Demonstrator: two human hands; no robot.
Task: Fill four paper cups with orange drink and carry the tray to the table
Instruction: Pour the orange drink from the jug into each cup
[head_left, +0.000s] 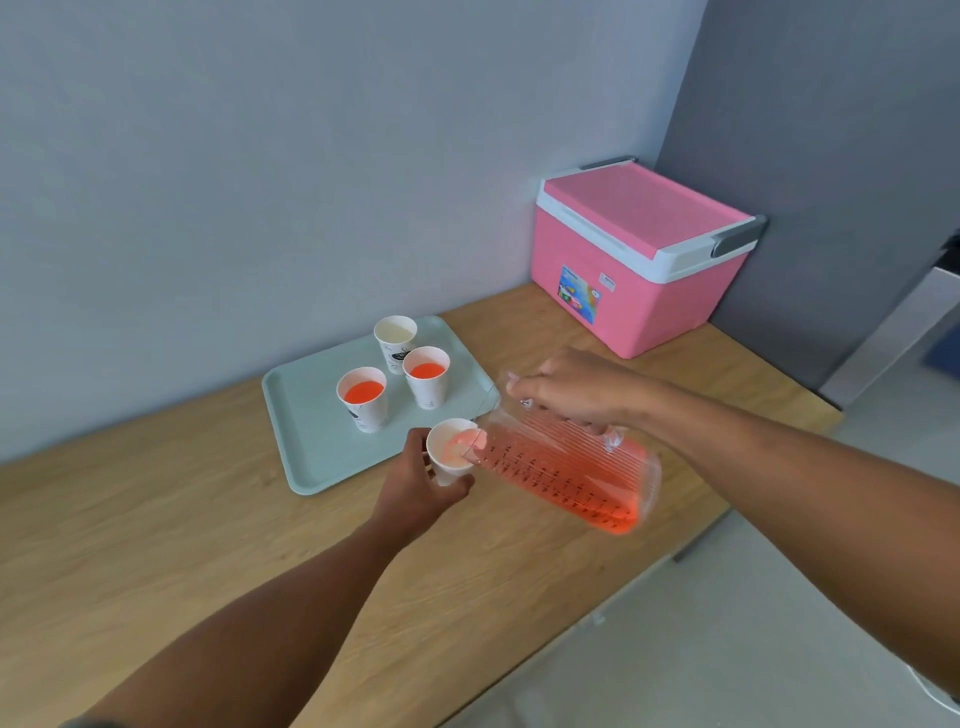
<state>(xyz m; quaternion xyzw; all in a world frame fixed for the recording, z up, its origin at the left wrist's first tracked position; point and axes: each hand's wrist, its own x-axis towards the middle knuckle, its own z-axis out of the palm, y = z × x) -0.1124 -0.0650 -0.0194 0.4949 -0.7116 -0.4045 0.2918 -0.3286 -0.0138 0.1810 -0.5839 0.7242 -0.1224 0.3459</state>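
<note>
A pale green tray (311, 441) lies on the wooden counter. On it stand two paper cups with orange drink, one at the front left (362, 397) and one to its right (427, 376), and behind them an empty paper cup (396, 343). My left hand (418, 486) holds a fourth paper cup (451, 451) at the tray's near right corner. My right hand (571, 389) grips a clear measuring jug (566, 473) of orange drink, tilted with its spout over that cup. Orange drink is in the held cup.
A pink cooler box (639, 254) with a white-rimmed lid stands at the back right of the counter (156, 545), against the grey wall. The counter's right edge drops to a light floor (727, 649).
</note>
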